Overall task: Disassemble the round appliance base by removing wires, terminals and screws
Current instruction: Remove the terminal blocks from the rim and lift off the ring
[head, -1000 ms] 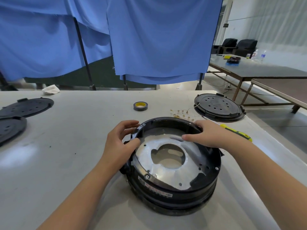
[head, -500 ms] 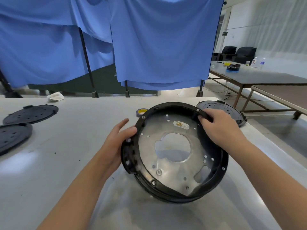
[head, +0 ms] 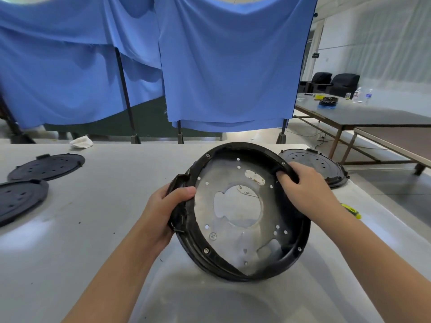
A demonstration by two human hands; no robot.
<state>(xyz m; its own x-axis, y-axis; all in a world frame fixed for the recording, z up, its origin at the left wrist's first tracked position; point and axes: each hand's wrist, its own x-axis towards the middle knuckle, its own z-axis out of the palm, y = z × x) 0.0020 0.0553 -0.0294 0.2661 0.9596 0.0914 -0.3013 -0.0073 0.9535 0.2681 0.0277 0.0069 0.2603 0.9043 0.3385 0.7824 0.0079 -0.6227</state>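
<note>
The round appliance base (head: 235, 234), a black plastic ring around a grey metal plate with a large centre hole, is held tilted up off the table, its inner face toward me. My left hand (head: 163, 210) grips its left rim, thumb over the edge. My right hand (head: 305, 187) grips the upper right rim, fingers curled over it. Screw heads dot the ring and plate. No wires show on this face.
A black round cover (head: 324, 164) lies behind my right hand. Two more black covers (head: 46, 166) (head: 16, 199) lie at the left. A yellow-green screwdriver handle (head: 351, 210) pokes out by my right wrist. White cloth (head: 81, 142) sits at the far edge.
The base was lying flat on the table; both hands have lifted and tilted it upright toward me, raising it higher and shifting my grip onto the rim.
</note>
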